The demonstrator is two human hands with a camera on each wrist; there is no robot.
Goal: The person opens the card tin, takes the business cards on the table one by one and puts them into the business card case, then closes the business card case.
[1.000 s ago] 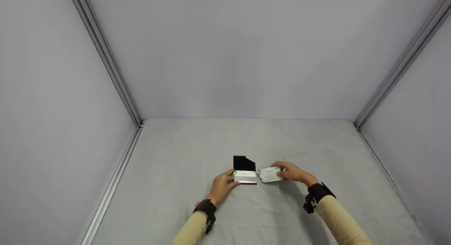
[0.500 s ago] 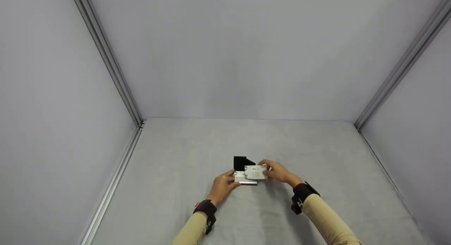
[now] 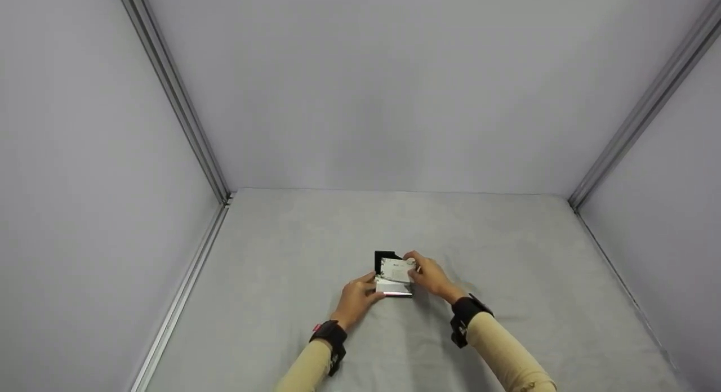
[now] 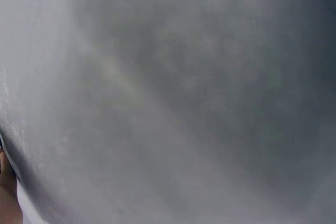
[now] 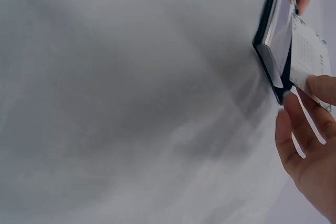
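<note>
Holding steady at the near edge, the left hand (image 3: 356,298) has its fingers curled round the left end of the open card case (image 3: 392,289), which sits on the grey table (image 3: 507,240) right in front of the person. Just beyond and to the right, the right hand (image 3: 431,275) pinches a white card (image 3: 397,271) by its right edge and hovers it over the case's tray, touching or nearly so. The right wrist view shows that pinch plainly: thumb (image 5: 321,87) on the card (image 5: 310,56), fingers beneath. Behind the card stands the black lid (image 3: 384,258), tilted up and open towards the person. I'd call the card light, thin and bendy, best held by its short edge; the case looks rigid and shiny, likely slippery. The card's long axis runs left to right, matching the case. The left wrist view shows only blur.
</note>
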